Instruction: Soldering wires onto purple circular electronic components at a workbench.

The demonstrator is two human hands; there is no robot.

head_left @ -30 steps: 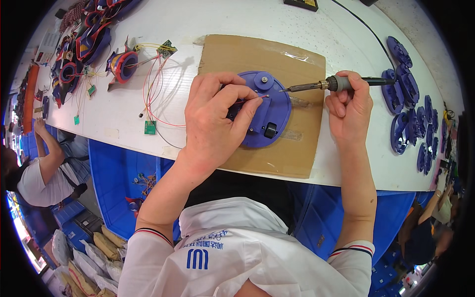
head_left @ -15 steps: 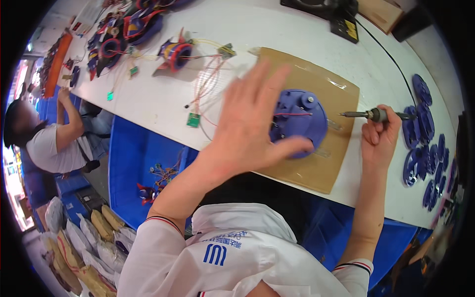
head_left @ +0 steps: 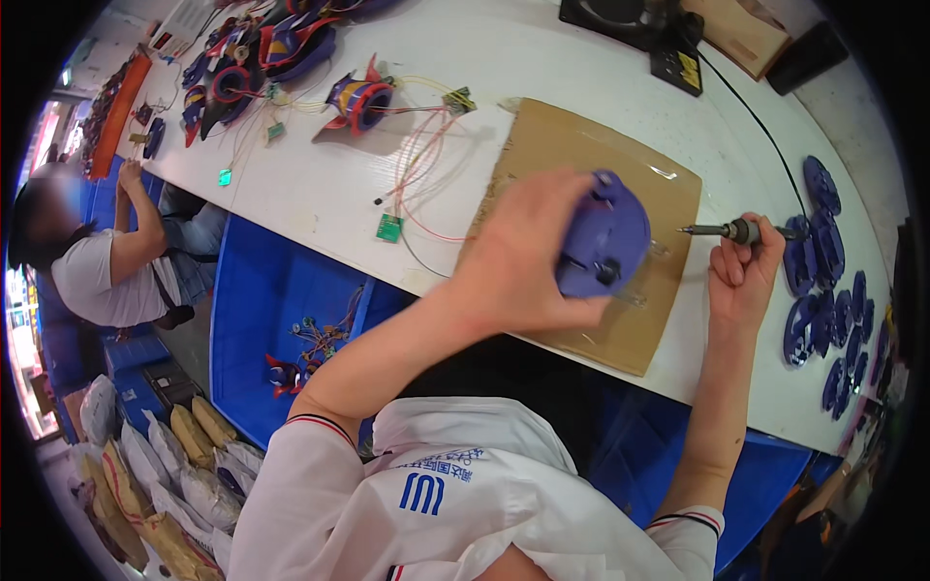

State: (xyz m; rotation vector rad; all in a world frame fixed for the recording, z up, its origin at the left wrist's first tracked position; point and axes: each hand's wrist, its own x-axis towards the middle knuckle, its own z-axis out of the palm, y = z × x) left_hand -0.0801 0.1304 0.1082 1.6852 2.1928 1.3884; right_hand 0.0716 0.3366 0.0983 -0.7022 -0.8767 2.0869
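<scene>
My left hand is closed round the left edge of a round purple plastic part, fingers at its top and thumb at its bottom. The part is over a brown cardboard sheet on the white table, and a small black piece shows low on its face. To the right, my right hand grips a soldering iron with its metal tip pointing left, apart from the purple part. A black cord runs back from the iron's side of the table.
Several purple plastic parts lie at the right. Red-and-purple pieces with wires and a green circuit board are at the left. A black stand sits at the back. Blue bins stand below the edge; another person sits far left.
My left hand has gone from spread fingers over the purple part to gripping its edge. The part has been turned and now shows a different side. My right hand has barely moved.
</scene>
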